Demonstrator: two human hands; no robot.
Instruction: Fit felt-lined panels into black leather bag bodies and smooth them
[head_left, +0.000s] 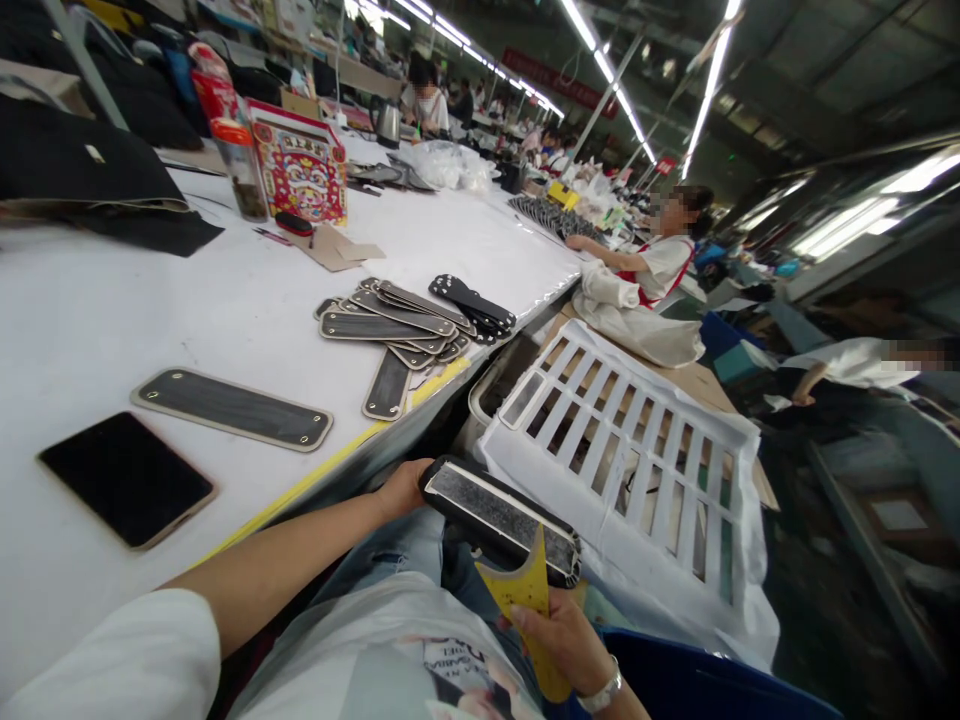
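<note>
Above my lap, my left hand (405,488) is closed around the near-left end of a long black padded piece (499,515), which has a grey panel edged in white on top. The piece slants down to the right, and its right end shows a pleated black rim. My right hand (561,632) grips a flat yellow scraper (521,588) with a concave, two-pointed edge. One scraper point overlaps the padded piece in view; I cannot tell whether it touches. A single black strip with a beige border and eyelets (232,408) lies on the white table to the left.
A pile of similar strips (397,325) and black straps (474,305) lie near the table edge (330,480). A phone (127,480) rests at left. A white slatted rack (622,460) stands at right. Beyond are a red box (300,165), a jar (241,175) and a co-worker (667,255).
</note>
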